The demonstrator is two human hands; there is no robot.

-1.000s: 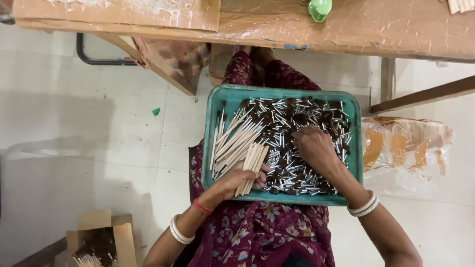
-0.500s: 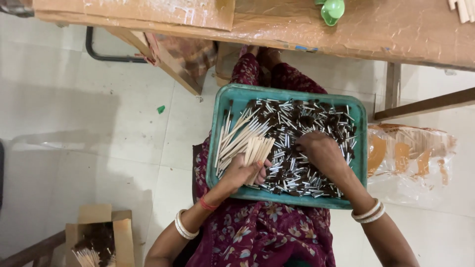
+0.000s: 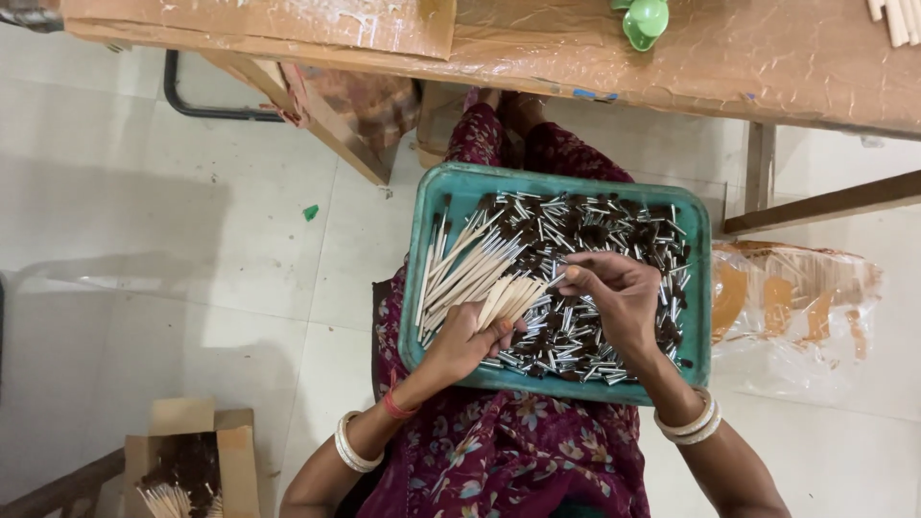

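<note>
Left hand (image 3: pixel 467 338) fingers clamped on a fanned bundle of wooden sticks (image 3: pixel 510 295), ends exposed for access. Right hand (image 3: pixel 614 299) fingers pinched on one metal-tipped piece (image 3: pixel 556 279) at the bundle's tips, over teal tray (image 3: pixel 419 251) on lap.

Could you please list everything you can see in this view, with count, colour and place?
tray: one, teal, on the lap
metal-tipped pieces: many, silver and dark, filling the tray
wooden sticks: many, pale, left side of tray
table: one, brown, top of view
green object: one, on the table
plastic bag: one, clear, floor right of tray
cardboard box: one, brown, floor lower left
left hand: holds a bundle of sticks
right hand: fingertips at the bundle's end
</note>
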